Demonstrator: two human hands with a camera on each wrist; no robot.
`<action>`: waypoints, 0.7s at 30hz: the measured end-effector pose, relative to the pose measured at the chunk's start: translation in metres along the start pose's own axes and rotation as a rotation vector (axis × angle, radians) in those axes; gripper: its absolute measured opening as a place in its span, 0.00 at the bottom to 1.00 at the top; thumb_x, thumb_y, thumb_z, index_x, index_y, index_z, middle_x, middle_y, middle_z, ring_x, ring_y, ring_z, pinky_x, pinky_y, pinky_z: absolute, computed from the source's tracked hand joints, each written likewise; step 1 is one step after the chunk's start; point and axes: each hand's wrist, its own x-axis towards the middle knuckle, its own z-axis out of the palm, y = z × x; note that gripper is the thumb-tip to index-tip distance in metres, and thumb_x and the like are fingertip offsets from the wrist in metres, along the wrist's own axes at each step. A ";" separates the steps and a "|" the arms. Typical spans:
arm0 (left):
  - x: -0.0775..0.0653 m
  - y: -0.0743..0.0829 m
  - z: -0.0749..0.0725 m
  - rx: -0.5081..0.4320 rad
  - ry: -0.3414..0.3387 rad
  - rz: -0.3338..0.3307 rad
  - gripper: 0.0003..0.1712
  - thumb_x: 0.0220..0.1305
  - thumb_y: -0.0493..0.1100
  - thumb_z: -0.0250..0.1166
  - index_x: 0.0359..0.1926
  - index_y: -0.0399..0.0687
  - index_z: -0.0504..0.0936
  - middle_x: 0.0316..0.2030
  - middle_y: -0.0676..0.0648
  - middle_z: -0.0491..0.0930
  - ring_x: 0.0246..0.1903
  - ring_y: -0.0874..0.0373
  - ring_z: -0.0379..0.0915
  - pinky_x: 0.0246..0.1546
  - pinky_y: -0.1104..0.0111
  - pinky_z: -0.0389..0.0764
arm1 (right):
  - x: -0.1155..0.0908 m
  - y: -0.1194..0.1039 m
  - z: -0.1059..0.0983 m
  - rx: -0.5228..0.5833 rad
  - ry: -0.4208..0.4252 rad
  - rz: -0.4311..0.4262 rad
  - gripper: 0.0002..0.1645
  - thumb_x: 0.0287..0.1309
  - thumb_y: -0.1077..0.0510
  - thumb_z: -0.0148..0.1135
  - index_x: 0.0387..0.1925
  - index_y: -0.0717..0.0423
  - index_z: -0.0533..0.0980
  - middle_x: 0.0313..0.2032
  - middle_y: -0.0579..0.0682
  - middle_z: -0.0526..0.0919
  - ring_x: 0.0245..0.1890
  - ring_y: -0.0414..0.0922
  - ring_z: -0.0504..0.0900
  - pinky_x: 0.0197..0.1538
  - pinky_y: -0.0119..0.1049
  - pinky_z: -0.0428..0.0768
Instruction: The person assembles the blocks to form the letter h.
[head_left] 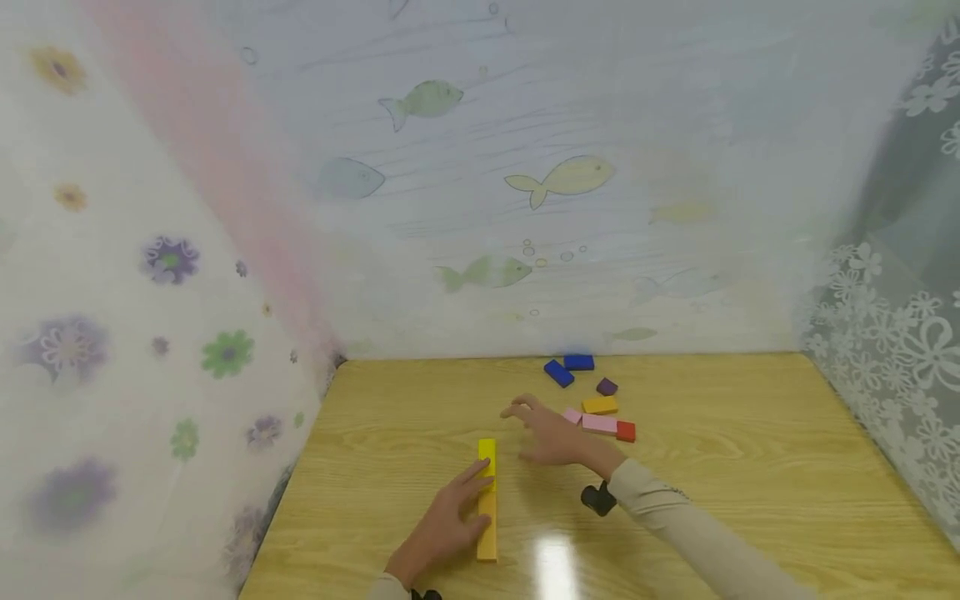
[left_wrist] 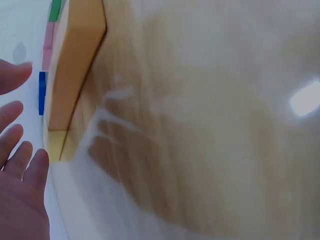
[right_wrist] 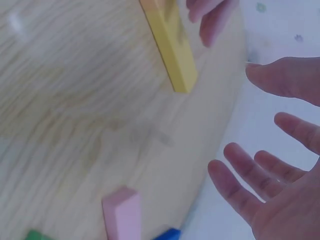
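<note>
Across the wood-grain tabletop (head_left: 720,500), toward its near side, a bright yellow rectangular block (head_left: 487,450) and an orange rectangular block (head_left: 487,546) lie flat, end to end in one straight line, the yellow farther from the person. The left hand (head_left: 448,518) reaches over this line from its left side, thumb and fingers apart and only loosely bent; whether the fingertips press on the blocks cannot be told. The right hand (head_left: 551,437) is spread above the tabletop to the right of the line, its fingers apart with nothing between them.

Just beyond the right wrist, partly hidden by that hand, a small pink block (head_left: 573,415) sits near a longer pink rectangular block (head_left: 599,424), whose right end meets a red block (head_left: 626,431). Behind these lies a second orange rectangular block (head_left: 600,405), and farther back a dark purple angular block (head_left: 607,387). Two blue rectangular blocks (head_left: 558,373) lie near the rear edge, one slanted, one nearly parallel to it. Both wrist views also catch part of a green block (right_wrist: 37,235). Behind the tabletop rises a pale wall (head_left: 465,225) with drawn fish.
</note>
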 end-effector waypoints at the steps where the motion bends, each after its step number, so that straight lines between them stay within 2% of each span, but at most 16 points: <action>1: 0.003 -0.002 -0.001 0.011 -0.012 0.003 0.30 0.56 0.40 0.65 0.62 0.42 0.72 0.70 0.47 0.57 0.67 0.43 0.55 0.62 0.47 0.64 | -0.002 0.000 -0.003 -0.003 0.003 0.002 0.34 0.53 0.62 0.63 0.63 0.55 0.64 0.64 0.60 0.59 0.51 0.56 0.76 0.44 0.41 0.81; 5: 0.008 -0.008 -0.003 0.032 -0.059 0.000 0.30 0.58 0.43 0.65 0.61 0.41 0.72 0.69 0.46 0.58 0.68 0.43 0.52 0.63 0.47 0.62 | -0.009 0.005 -0.012 -0.002 0.020 0.024 0.34 0.55 0.60 0.63 0.63 0.55 0.64 0.65 0.58 0.58 0.51 0.54 0.76 0.45 0.42 0.81; 6: 0.009 -0.008 -0.004 0.030 -0.068 -0.004 0.29 0.59 0.43 0.65 0.61 0.40 0.73 0.69 0.46 0.59 0.68 0.43 0.52 0.63 0.46 0.62 | -0.012 0.007 -0.014 0.001 0.019 0.032 0.34 0.55 0.60 0.62 0.63 0.54 0.64 0.65 0.58 0.58 0.48 0.54 0.77 0.44 0.42 0.81; 10: 0.009 -0.008 -0.005 0.019 -0.099 -0.020 0.29 0.60 0.45 0.64 0.62 0.40 0.72 0.69 0.47 0.60 0.69 0.45 0.51 0.64 0.47 0.60 | -0.024 0.016 -0.021 -0.017 0.043 0.028 0.34 0.54 0.60 0.61 0.63 0.57 0.64 0.65 0.62 0.57 0.46 0.54 0.77 0.41 0.42 0.79; 14: 0.010 -0.006 -0.005 0.014 -0.115 -0.013 0.30 0.62 0.45 0.64 0.62 0.38 0.71 0.69 0.46 0.59 0.69 0.45 0.49 0.65 0.49 0.59 | -0.036 0.027 -0.028 -0.035 0.069 0.026 0.32 0.55 0.60 0.61 0.63 0.56 0.64 0.64 0.65 0.56 0.34 0.45 0.79 0.31 0.33 0.77; 17: 0.010 -0.005 -0.004 0.012 -0.122 -0.005 0.30 0.63 0.43 0.63 0.63 0.35 0.69 0.69 0.44 0.58 0.69 0.45 0.48 0.65 0.50 0.58 | -0.042 0.033 -0.034 -0.017 0.109 0.010 0.32 0.54 0.62 0.62 0.61 0.58 0.66 0.63 0.66 0.57 0.24 0.41 0.76 0.26 0.30 0.75; 18: 0.009 -0.005 -0.004 0.014 -0.123 -0.003 0.30 0.63 0.42 0.63 0.63 0.35 0.69 0.70 0.44 0.57 0.69 0.45 0.47 0.65 0.51 0.58 | -0.043 0.034 -0.036 -0.025 0.130 -0.004 0.31 0.54 0.62 0.63 0.61 0.59 0.66 0.62 0.67 0.58 0.26 0.42 0.76 0.27 0.31 0.76; 21: 0.009 -0.005 -0.003 0.030 -0.117 0.006 0.29 0.64 0.41 0.62 0.63 0.34 0.68 0.70 0.44 0.57 0.69 0.45 0.47 0.65 0.52 0.58 | -0.046 0.037 -0.043 -0.057 0.182 -0.034 0.31 0.51 0.63 0.63 0.59 0.61 0.68 0.60 0.69 0.61 0.39 0.52 0.79 0.35 0.39 0.79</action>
